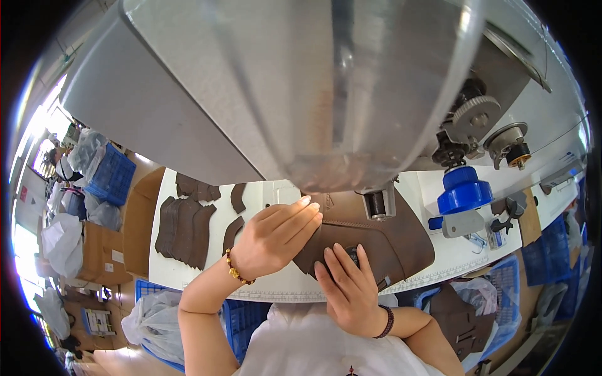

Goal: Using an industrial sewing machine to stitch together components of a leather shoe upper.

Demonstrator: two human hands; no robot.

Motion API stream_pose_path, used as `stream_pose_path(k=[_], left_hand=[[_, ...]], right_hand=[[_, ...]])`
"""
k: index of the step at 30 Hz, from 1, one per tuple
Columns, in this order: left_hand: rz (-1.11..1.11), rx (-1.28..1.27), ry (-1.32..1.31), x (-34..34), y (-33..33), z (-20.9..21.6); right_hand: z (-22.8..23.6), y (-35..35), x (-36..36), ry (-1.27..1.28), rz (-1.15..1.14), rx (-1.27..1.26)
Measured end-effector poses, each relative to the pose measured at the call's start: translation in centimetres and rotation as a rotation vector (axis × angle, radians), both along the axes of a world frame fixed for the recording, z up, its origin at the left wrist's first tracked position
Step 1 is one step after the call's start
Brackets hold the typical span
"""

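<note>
A large brown leather-like panel with a stitched seam lies on the white sewing machine table. My left hand rests on the panel's left part, fingers stretched out side by side, with the fingertips close to the machine head. Nearer to me, my right hand lies on the panel's front part with its fingers extended and slightly apart. A small dark object shows between its fingers, and a metallic piece sticks out beside the hand; I cannot make out what they are. The needle area is hidden behind a clear plastic guard.
Overhead hangs the large grey machine head, with a blue knob-like part at right. Stacked brown pieces and curved strips lie on the left. Blue crates flank me; cardboard boxes stand far left.
</note>
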State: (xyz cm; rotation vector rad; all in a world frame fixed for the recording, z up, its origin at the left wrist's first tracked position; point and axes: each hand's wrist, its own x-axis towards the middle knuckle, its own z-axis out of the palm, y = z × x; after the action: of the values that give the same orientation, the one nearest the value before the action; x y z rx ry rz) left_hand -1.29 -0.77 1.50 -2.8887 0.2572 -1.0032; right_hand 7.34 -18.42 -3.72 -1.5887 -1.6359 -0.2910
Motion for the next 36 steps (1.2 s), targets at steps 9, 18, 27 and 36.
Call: stream_pose_path(k=[9,18,27,36], left_hand=[[-0.009,-0.044,-0.024,0.8,1.0,0.1],[-0.002,-0.116,-0.021,1.1,1.9,-0.5],[0.015,-0.048,-0.066,1.3,2.7,-0.5],[-0.008,-0.083,-0.108,0.8,1.5,-0.7]], right_hand=[[0.3,0.9,1.0,-0.040,0.005,-0.002],[0.7,1.4,1.9,-0.057,0.006,-0.016],[0.6,2.3,3.4,-0.035,0.040,0.030],[0.3,2.1,3.8,0.003,0.035,0.075]])
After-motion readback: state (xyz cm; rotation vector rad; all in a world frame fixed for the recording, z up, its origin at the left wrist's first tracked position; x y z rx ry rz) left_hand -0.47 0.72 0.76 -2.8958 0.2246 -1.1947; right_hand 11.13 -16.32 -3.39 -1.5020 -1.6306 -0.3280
